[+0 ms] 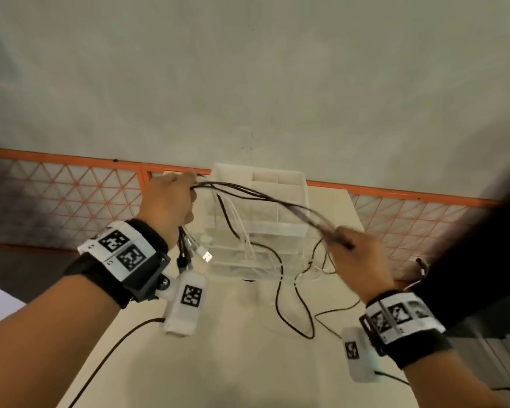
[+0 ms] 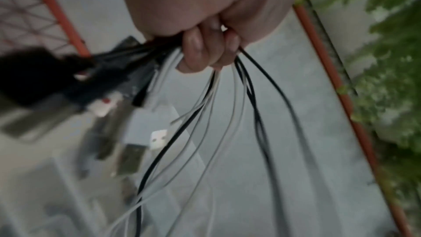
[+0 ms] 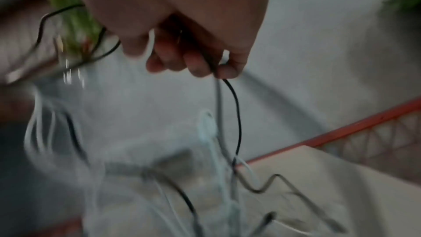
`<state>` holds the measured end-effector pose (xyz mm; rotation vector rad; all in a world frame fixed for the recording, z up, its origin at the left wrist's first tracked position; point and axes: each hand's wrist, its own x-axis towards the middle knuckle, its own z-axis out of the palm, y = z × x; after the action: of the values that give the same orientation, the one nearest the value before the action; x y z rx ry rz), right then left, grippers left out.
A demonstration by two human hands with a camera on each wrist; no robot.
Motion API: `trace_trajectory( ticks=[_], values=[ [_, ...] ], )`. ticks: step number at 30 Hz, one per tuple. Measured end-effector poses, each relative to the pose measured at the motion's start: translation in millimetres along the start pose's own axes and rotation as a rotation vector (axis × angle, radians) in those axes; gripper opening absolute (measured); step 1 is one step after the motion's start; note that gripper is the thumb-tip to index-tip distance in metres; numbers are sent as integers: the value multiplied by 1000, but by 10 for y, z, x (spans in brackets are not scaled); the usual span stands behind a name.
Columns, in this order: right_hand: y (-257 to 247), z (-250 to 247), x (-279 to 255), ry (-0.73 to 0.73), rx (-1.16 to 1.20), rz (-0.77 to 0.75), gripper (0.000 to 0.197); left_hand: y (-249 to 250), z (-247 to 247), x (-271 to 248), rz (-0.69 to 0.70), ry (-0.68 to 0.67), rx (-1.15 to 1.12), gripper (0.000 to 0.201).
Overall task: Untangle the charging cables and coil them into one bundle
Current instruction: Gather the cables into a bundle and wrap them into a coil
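The cables [image 1: 256,195] are light, limp and slick, sagging between my fists. My left hand [image 1: 168,201] clenches the plug ends; my right hand [image 1: 357,254] pinches the strands. I'd grip near the plugs, not mid-span.

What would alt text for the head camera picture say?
Two hands stretch a bunch of black and white charging cables above a pale table: the left hand grips the plug ends, the right hand holds the strands. A clear plastic organiser stands behind.
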<state>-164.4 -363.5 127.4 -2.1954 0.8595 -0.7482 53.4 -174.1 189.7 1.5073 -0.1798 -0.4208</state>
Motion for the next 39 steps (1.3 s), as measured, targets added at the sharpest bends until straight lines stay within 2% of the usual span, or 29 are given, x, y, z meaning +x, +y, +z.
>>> trace_trajectory(
  ticks=[2, 3, 4, 5, 7, 11, 14, 17, 19, 20, 21, 23, 24, 25, 26, 29, 31, 32, 34, 35, 39],
  values=[
    [400, 215, -133, -353, -532, 76, 44, 120, -38, 23, 26, 3, -164, 33],
    [592, 320, -222, -517, -709, 156, 44, 185, -55, 28, 51, -10, -215, 32],
    [740, 398, -304, -614, -757, 244, 44, 246, -63, 19, 80, -33, -247, 31],
    [840, 453, -354, -652, -709, 333, 41, 296, -57, 4, 110, -65, -263, 30],
    [867, 480, -350, -572, -536, 420, 37, 347, -16, -56, 147, -137, -243, 29],
    [540, 378, -59, -167, -94, 450, 27, 239, 112, -148, 125, -263, -60, 38],
    [186, 198, 95, 143, 133, 342, 30, 83, 140, -168, 78, -277, 43, 46],
    [84, 213, 24, 276, 170, 196, 21, 19, 88, -161, 42, -216, -5, 50],
    [270, 341, -109, 233, 13, 139, 19, 44, 32, -145, 49, -189, -109, 48],
    [418, 412, -180, 113, -123, 130, 19, 67, -2, -138, 60, -180, -155, 50],
    [542, 467, -268, -87, -282, 161, 24, 91, -39, -132, 72, -172, -187, 51],
    [714, 507, -403, -527, -544, 302, 51, 128, -101, -125, 85, -172, -202, 49],
    [723, 490, -413, -632, -570, 349, 60, 133, -124, -121, 81, -179, -189, 49],
    [659, 448, -385, -640, -542, 358, 61, 124, -138, -119, 68, -190, -171, 48],
    [548, 391, -328, -572, -481, 318, 53, 114, -140, -128, 47, -205, -158, 46],
    [26, 186, -118, -231, -225, 133, 13, 60, -103, -176, -5, -280, -123, 39],
    [-407, 91, -43, -45, 17, -36, 10, 31, -49, -246, -15, -350, -59, 31],
    [-606, 88, -26, -29, 137, -108, 11, 28, -18, -292, -16, -390, -27, 25],
    [-864, 197, -18, -122, 268, -178, 19, 11, 43, -365, -10, -454, 18, 27],
    [-923, 286, -18, -158, 283, -197, 18, 0, 65, -389, -9, -467, 23, 27],
    [-911, 483, 38, -147, 268, -226, 12, -43, 6, -434, -24, -490, 38, 26]
  ],
)
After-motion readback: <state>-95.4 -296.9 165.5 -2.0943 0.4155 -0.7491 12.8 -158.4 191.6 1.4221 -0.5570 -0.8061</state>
